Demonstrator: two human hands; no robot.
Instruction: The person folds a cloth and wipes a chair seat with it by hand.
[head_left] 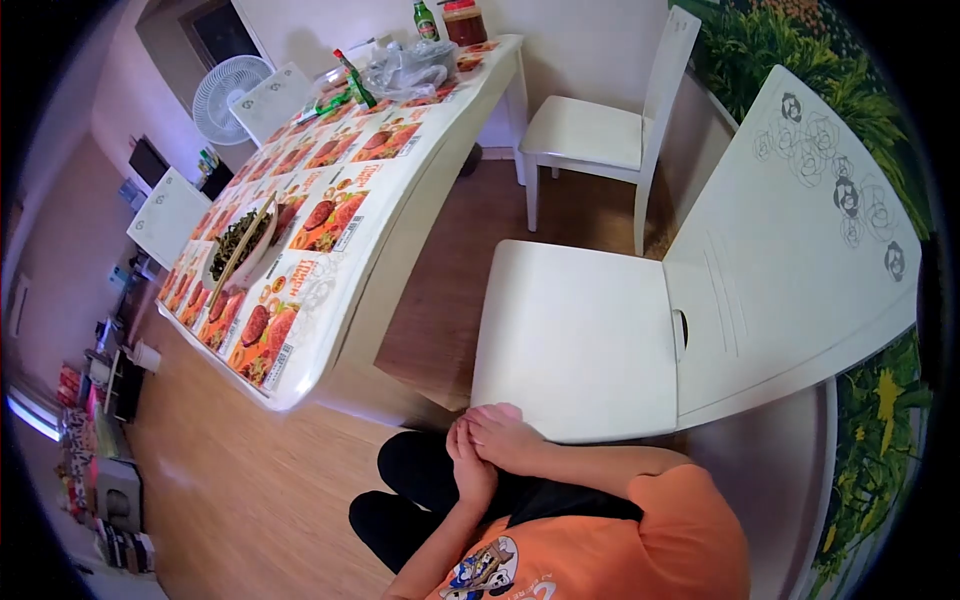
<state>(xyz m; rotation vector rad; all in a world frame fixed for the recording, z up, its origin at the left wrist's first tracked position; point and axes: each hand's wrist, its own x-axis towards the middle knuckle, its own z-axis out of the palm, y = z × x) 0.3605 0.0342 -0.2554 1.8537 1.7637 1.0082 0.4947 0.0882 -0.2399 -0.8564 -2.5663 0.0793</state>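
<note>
Over here, a wood-look floor (240,480) runs beneath a long white table (385,240) and several white chairs (585,133), the nearest chair (575,340) bearing rose drawings (847,196) on its backrest (770,280). Leafy green wall scenery (800,70) rises behind it, a plain pale wall (590,50) closes the table's far end, and a white fan (225,98) stands beyond

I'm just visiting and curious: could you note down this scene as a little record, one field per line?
Left hand: bare left hand, pressed against the other
Right hand: bare right hand, touching the left; no object visible in either
Clothing: orange printed T-shirt, black legwear
Beside the person: white chair with a flower-patterned back
Table: long white table with a food-printed cover
Dish: white bowl of dark green food, light-brown chopsticks across it
Far end: clear crumpled plastic bag, green bottle, red-lidded jar
</note>
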